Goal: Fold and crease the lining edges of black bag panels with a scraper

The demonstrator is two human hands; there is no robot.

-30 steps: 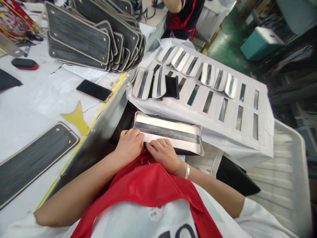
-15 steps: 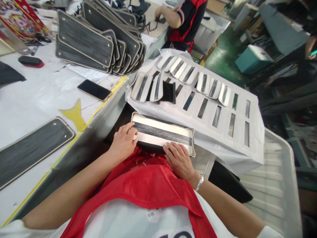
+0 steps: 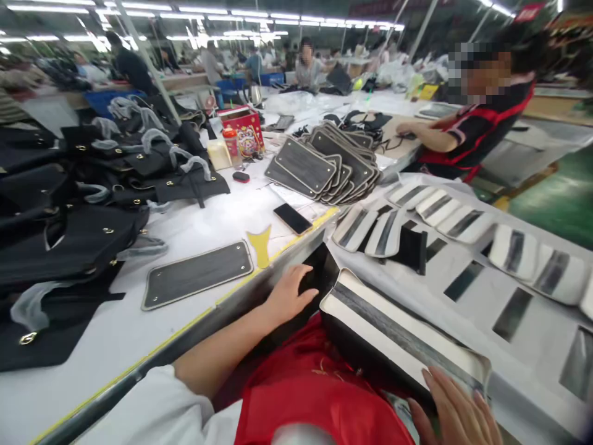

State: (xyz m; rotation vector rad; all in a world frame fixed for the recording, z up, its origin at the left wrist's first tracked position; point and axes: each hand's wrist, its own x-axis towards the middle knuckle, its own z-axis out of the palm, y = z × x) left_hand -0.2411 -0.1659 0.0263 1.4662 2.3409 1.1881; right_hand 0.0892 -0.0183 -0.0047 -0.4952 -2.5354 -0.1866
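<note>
Fingers (image 3: pixel 445 389) of the right hand (image 3: pixel 458 413), nearly straight, are resting over the near right edge of the striped white panel (image 3: pixel 393 318) beside the red apron (image 3: pixel 319 395), seemingly steadying it, while the left hand (image 3: pixel 288 298) is hovering empty, thumb parted, near its left end.

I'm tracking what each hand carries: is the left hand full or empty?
Empty, as far as the view shows: the left hand has its thumb and fingers spread apart, with nothing visibly held between them.
</note>
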